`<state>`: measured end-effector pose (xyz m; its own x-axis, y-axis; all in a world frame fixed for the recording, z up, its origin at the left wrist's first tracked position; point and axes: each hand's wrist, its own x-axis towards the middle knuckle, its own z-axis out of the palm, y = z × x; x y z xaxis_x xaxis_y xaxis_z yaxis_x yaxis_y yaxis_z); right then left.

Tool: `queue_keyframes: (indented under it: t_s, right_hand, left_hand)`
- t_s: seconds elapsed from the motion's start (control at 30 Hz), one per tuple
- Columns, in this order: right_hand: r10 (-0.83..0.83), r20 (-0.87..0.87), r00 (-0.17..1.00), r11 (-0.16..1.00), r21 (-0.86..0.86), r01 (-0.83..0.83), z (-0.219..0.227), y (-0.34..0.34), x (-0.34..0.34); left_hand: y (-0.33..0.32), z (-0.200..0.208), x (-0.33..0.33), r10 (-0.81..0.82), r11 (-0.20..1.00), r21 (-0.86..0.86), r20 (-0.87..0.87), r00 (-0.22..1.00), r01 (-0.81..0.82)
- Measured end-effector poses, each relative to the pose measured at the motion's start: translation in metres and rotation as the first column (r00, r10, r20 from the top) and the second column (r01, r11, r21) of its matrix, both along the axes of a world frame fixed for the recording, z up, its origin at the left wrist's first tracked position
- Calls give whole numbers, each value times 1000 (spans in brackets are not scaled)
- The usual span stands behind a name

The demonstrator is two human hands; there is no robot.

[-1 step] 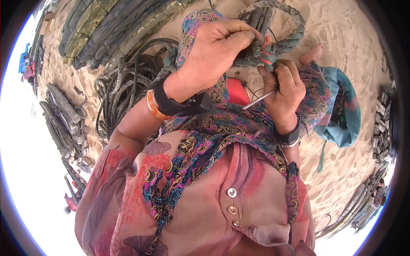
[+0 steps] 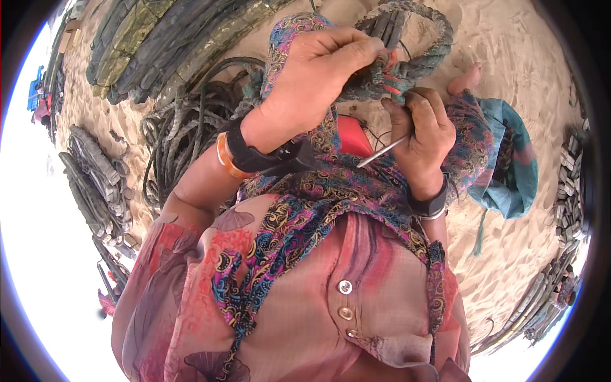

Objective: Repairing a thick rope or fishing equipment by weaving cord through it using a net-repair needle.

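A thick dark, weathered rope (image 2: 425, 62) bends into a loop at the top, with red and green strands (image 2: 393, 83) wound around its lower left part. My left hand (image 2: 321, 73) is closed, thumb pressed against the bent fingers, at the left side of this wound part. The fingertips pinch at the rope there, and the exact strand between them is hidden. My right hand (image 2: 425, 130), just below the strands, is wrapped around a thin metal spike (image 2: 382, 153). Its tip points down and left over my patterned lap. The thumb and curled fingers come close to the strands' lower end.
A coil of dark rope (image 2: 181, 130) lies on the sand at left, beneath long dark bundles (image 2: 159, 48). Something red (image 2: 354, 135) rests between my legs. A blue-green sack (image 2: 515, 159) stands right of my knee. Grey blocks (image 2: 568, 197) are piled at far right.
My left hand has shifted slightly left. The tip of the spike in my right hand has swung a little left and down.
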<state>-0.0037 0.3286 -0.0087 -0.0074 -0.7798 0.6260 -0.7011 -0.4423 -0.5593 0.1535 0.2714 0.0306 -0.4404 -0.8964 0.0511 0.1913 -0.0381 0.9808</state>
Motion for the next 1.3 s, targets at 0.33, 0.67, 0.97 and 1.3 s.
queue_keyframes:
  t_s: [0.33, 0.67, 0.97, 1.3]
  right_hand:
    - [-24, -175, 984, 988, -152, -3, 1, -5, -13]
    - [127, 73, 989, 972, 189, -138, -1, -2, -11]
    - [60, 851, 521, 821, 255, -511, 34, -7, -17]
    - [-42, 787, 615, 901, 296, -317, 20, -9, 4]
  left_hand:
    - [-8, 3, 11, -383, 910, 227, 148, 912, 346]
    - [7, -5, 7, -234, 972, 69, 255, 938, 224]
    - [14, -7, 10, -107, 868, -311, 643, 758, 387]
    - [8, -11, 17, -377, 922, 96, 439, 816, 374]
